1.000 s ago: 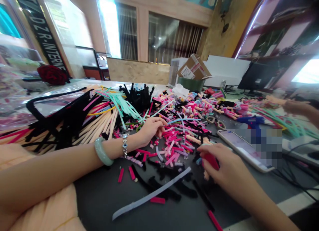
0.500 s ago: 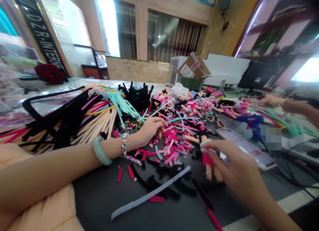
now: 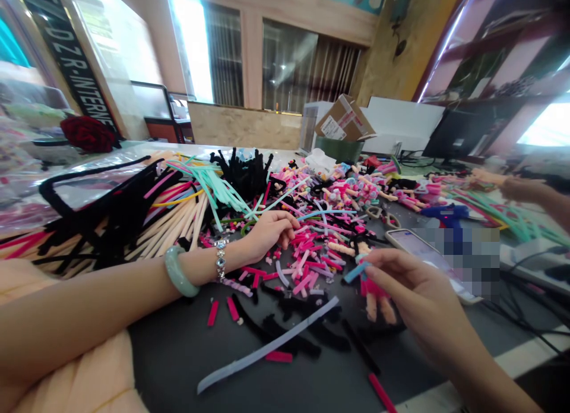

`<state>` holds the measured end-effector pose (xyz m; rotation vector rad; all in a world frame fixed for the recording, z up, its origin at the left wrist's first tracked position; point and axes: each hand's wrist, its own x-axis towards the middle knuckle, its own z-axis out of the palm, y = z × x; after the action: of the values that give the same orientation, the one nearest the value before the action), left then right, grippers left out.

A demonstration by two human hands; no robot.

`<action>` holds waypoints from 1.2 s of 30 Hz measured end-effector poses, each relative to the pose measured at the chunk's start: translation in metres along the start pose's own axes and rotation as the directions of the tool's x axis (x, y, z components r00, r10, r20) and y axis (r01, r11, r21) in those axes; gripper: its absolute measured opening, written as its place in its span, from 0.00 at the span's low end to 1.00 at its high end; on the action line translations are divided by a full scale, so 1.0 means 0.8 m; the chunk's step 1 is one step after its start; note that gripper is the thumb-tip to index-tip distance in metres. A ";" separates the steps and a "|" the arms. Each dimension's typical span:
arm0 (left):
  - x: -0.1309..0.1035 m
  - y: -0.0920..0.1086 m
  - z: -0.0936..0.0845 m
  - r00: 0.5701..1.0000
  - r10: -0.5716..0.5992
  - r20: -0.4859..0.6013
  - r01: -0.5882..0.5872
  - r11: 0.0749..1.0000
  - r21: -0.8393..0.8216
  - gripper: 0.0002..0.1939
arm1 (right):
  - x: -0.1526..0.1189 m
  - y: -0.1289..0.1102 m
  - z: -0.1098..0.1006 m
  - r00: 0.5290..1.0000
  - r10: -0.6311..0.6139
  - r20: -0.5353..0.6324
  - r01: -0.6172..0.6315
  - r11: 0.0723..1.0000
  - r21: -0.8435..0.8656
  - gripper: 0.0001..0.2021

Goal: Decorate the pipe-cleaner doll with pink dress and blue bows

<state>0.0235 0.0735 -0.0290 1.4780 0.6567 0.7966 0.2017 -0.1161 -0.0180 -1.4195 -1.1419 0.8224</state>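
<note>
My right hand [image 3: 412, 282] pinches a short light blue pipe cleaner piece [image 3: 355, 273] between thumb and fingertip. Just behind the fingers lies a small pipe cleaner doll [image 3: 370, 309] with a bright pink skirt and peach legs. Whether the hand touches the doll is hard to tell. My left hand [image 3: 271, 236] rests over the heap of cut pink pipe cleaner pieces [image 3: 307, 258], fingers curled inward. Anything between those fingertips is hidden. A pale green bangle [image 3: 180, 271] and a jewelled bracelet [image 3: 221, 258] circle the left wrist.
Long peach, black and mint pipe cleaners [image 3: 218, 187] lie on the left. Finished dolls [image 3: 351, 190] are heaped at the back. A phone [image 3: 414, 246], a blue glue gun [image 3: 445, 212] and cables stand right. Another person's hand [image 3: 521, 187] reaches in at far right.
The light blue piece now shows clearly in my right fingertips, pointing left, where the doll's upper body was before. My left hand has stayed in place.
</note>
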 end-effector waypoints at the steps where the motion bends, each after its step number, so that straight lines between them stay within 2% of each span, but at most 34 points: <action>1: 0.000 0.000 0.000 1.000 0.000 0.001 0.000 1.000 0.004 0.09 | 0.000 -0.002 0.001 1.000 0.000 0.002 0.000 1.000 -0.013 0.12; 9: -0.002 0.001 -0.001 0.999 0.031 0.022 -0.032 0.999 0.042 0.07 | -0.002 -0.006 0.012 0.999 -0.052 -0.004 0.051 0.986 -0.156 0.13; 16: -0.005 0.004 0.000 0.989 0.146 0.034 -0.149 0.974 0.172 0.05 | -0.001 0.002 0.013 0.993 -0.105 -0.050 0.083 0.941 -0.328 0.12; 21: 0.002 0.013 -0.005 0.942 0.324 -0.092 -0.262 0.877 0.403 0.06 | 0.000 0.007 0.012 0.991 -0.130 -0.042 0.106 0.928 -0.357 0.11; 24: 0.007 0.022 -0.013 0.912 0.397 -0.100 -0.280 0.784 0.553 0.05 | 0.002 0.009 0.010 0.992 -0.120 -0.035 0.100 0.926 -0.363 0.11; 27: 0.011 0.027 -0.020 0.922 0.385 -0.030 -0.277 0.712 0.645 0.04 | 0.003 0.010 0.007 0.992 -0.120 -0.032 0.100 0.920 -0.378 0.11; 30: 0.014 0.024 -0.026 0.939 0.342 0.036 -0.274 0.679 0.681 0.04 | 0.004 0.010 0.007 0.990 -0.136 -0.039 0.109 0.908 -0.404 0.11; 33: 0.015 0.018 -0.028 0.950 0.306 0.062 -0.265 0.682 0.682 0.05 | 0.003 0.009 0.008 0.984 -0.178 -0.032 0.143 0.872 -0.468 0.11; 36: 0.016 0.015 -0.029 0.957 0.288 0.032 -0.237 0.716 0.656 0.06 | 0.004 0.008 0.009 0.976 -0.216 -0.006 0.178 0.820 -0.545 0.10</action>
<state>0.0120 0.0968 -0.0161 2.2394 0.8445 0.8867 0.1975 -0.1108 -0.0252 -1.7310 -1.5160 0.2995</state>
